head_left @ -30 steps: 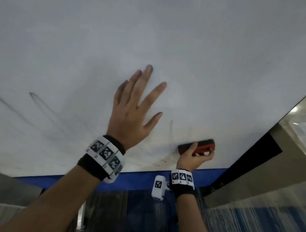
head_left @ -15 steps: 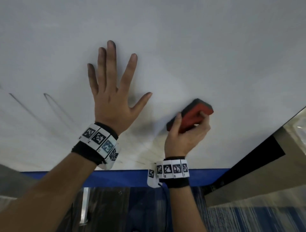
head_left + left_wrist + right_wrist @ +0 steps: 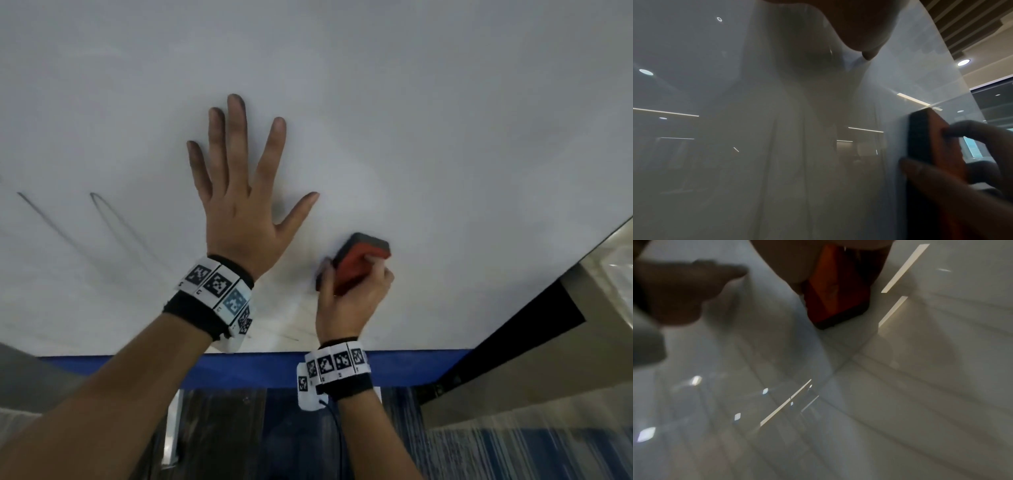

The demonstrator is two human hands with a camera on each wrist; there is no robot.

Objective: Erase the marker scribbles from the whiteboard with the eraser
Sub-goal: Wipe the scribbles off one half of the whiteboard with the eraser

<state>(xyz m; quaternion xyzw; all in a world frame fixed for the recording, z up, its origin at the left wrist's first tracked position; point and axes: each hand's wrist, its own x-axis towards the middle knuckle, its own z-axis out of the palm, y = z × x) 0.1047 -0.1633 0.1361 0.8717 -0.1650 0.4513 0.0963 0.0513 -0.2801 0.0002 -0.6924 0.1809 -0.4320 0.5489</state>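
A large whiteboard [image 3: 411, 102] fills the head view. Faint black marker lines [image 3: 113, 222] slant across its lower left, and thin smears [image 3: 284, 337] lie near the bottom edge. My right hand [image 3: 352, 291] grips a red eraser [image 3: 356, 265] with a dark felt face pressed flat on the board. The same eraser [image 3: 931, 142] stands at the right of the left wrist view and tops the right wrist view as a red block [image 3: 836, 293]. My left hand [image 3: 239, 192] lies flat on the board with fingers spread, just left of the eraser.
A blue strip [image 3: 239, 368] runs along the board's bottom edge. At the right, the board ends at a dark frame [image 3: 534, 329] and a beige wall. Blue patterned carpet [image 3: 513, 452] shows below. Ceiling lights reflect in the glossy board.
My right hand lifted the eraser up from the bottom edge, then slid it slightly down and left, tilted. My left hand turned upright and sits flatter on the board.
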